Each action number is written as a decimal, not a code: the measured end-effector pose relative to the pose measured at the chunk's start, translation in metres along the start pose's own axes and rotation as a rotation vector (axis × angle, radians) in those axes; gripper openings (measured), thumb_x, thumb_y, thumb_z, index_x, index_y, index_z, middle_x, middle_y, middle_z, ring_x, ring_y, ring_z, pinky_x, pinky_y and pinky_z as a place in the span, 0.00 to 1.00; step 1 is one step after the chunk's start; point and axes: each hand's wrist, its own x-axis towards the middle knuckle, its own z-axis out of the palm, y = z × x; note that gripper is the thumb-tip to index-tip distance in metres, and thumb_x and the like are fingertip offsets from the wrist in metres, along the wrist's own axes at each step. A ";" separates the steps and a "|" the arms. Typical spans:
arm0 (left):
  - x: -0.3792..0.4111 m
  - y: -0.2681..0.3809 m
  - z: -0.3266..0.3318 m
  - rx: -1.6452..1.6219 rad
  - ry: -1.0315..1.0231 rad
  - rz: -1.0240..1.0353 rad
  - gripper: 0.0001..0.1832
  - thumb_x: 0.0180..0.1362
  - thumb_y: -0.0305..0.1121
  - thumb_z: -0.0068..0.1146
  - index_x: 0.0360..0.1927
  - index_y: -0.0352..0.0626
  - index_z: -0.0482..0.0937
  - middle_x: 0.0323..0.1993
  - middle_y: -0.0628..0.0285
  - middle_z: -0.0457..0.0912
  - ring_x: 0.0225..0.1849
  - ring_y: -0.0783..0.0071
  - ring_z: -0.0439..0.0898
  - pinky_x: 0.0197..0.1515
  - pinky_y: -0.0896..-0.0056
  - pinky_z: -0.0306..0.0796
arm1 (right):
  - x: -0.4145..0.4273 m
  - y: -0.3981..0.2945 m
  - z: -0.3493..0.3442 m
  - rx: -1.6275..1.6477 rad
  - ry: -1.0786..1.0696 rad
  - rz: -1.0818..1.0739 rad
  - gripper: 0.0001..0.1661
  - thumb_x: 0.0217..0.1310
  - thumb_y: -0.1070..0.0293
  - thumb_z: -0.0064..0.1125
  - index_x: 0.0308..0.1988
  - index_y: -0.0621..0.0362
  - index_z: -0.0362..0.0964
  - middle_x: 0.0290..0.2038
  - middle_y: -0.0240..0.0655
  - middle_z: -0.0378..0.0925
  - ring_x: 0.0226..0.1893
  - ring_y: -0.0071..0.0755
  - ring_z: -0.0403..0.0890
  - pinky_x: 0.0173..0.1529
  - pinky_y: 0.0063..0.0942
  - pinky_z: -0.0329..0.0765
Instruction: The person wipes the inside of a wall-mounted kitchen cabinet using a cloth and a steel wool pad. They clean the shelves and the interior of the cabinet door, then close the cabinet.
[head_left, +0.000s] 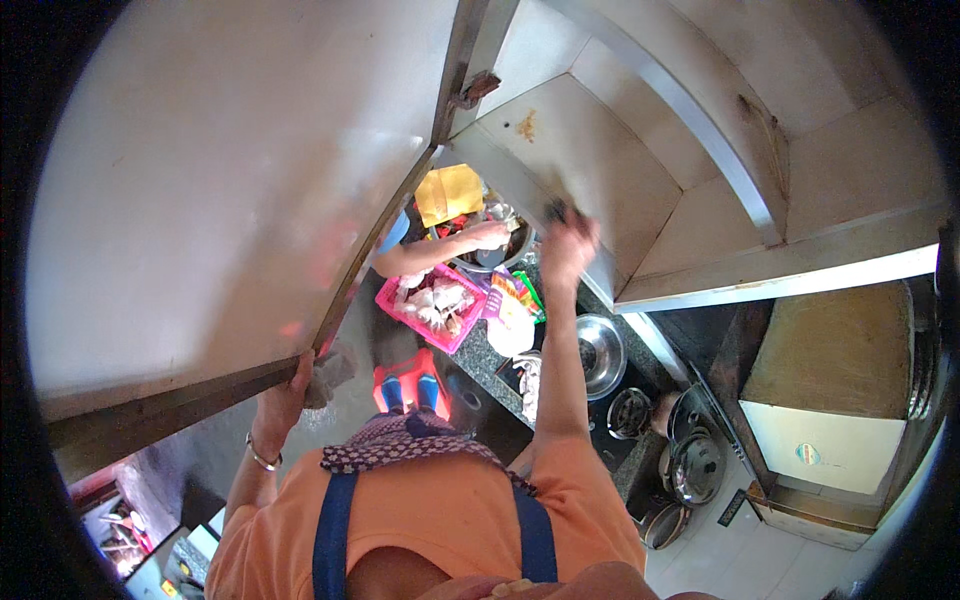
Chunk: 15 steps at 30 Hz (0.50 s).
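Note:
My right hand (568, 247) is blurred and closed around a small dark object (556, 210), perhaps a scrubber. It is at the front edge of a white wall cabinet's bottom board (600, 150), which has a brownish stain (526, 126). My left hand (283, 405) grips the brown-edged lower rim of the opened cabinet door (225, 225). Beside its fingers hangs a greyish crumpled cloth (330, 379); whether I hold it is unclear. My feet, in blue footwear, are on a red plastic stool (409, 375).
Below, another person's hand (491, 235) reaches into a large metal basin (521, 251) of assorted items, near a yellow packet (450, 193). A pink basket (469, 341) holding white bags, a steel bowl (611, 356) and lidded pots (697, 465) are around the dark granite counter (480, 360).

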 end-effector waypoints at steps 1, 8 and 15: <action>-0.004 -0.005 -0.001 0.039 -0.029 0.020 0.12 0.57 0.34 0.51 0.41 0.37 0.73 0.36 0.55 0.75 0.37 0.65 0.73 0.43 0.63 0.67 | 0.016 -0.020 0.013 0.094 0.011 -0.026 0.05 0.35 0.72 0.54 0.21 0.58 0.73 0.30 0.37 0.74 0.36 0.42 0.72 0.39 0.38 0.69; 0.004 -0.024 0.005 -0.156 -0.059 -0.058 0.13 0.59 0.35 0.49 0.41 0.36 0.73 0.34 0.55 0.74 0.35 0.67 0.72 0.41 0.66 0.68 | 0.110 -0.095 0.068 0.119 -0.138 -0.015 0.06 0.39 0.70 0.52 0.24 0.53 0.75 0.28 0.37 0.75 0.39 0.37 0.72 0.40 0.36 0.70; -0.001 -0.027 -0.003 0.125 -0.015 0.143 0.13 0.58 0.36 0.49 0.42 0.38 0.72 0.35 0.54 0.74 0.35 0.65 0.72 0.39 0.62 0.67 | -0.009 0.008 -0.018 -0.079 -0.226 0.201 0.07 0.39 0.69 0.53 0.25 0.54 0.75 0.30 0.37 0.75 0.37 0.38 0.74 0.40 0.41 0.69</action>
